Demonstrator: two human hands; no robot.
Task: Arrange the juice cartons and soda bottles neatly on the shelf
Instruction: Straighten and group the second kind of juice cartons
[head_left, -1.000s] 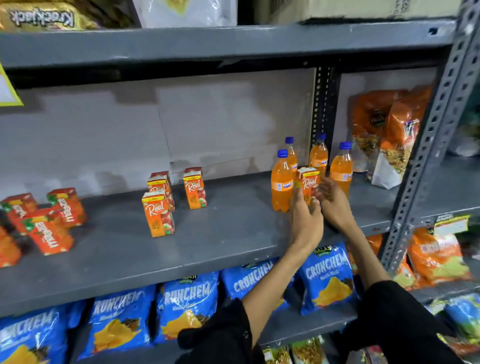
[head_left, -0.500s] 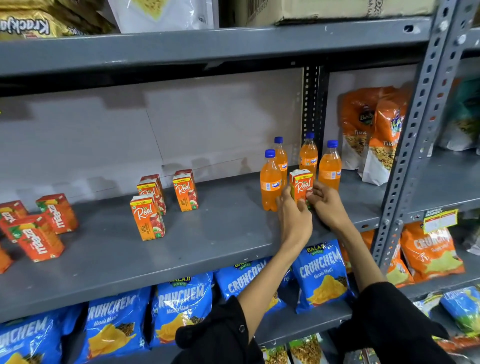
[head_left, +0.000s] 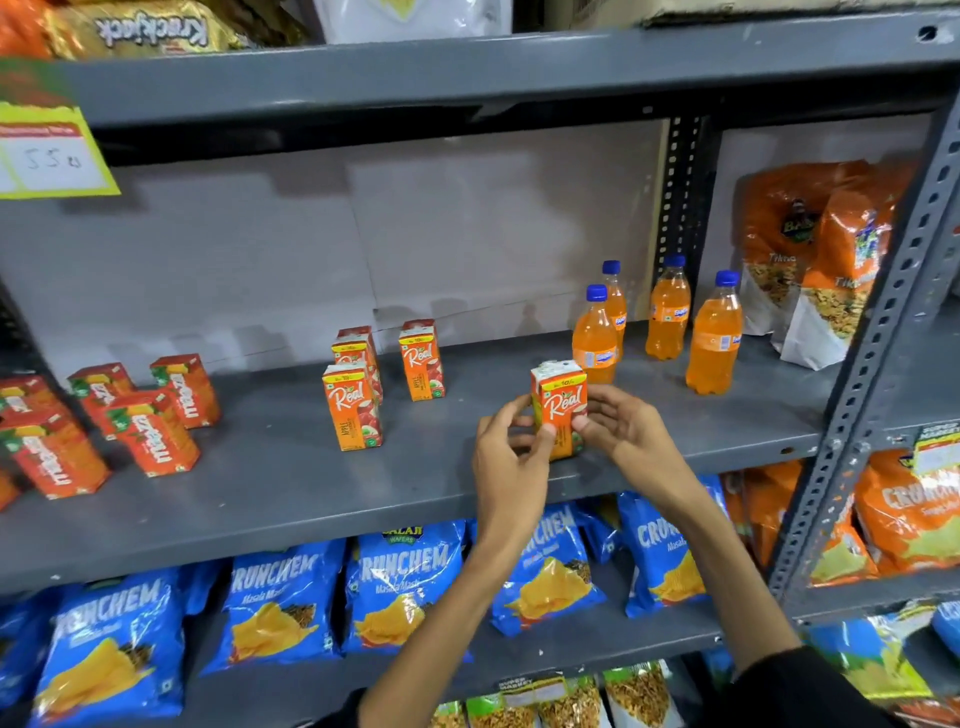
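- The carton (head_left: 560, 402) sits pinched between the left hand (head_left: 511, 462) and right hand (head_left: 631, 431), over the shelf (head_left: 260, 467) front.
- It looks light and stiff; hold its flat sides, softly.
- Bottles (head_left: 597, 338) stand just behind the grip.

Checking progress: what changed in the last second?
Both hands, left hand and right hand, drew the Real carton away from the soda bottles toward the shelf front, still gripping it. Bottles and other cartons stayed put.

Dim, even light falls from above; the upper shelf (head_left: 467, 78) shades the wall beneath it. Edges bow and blur slightly.
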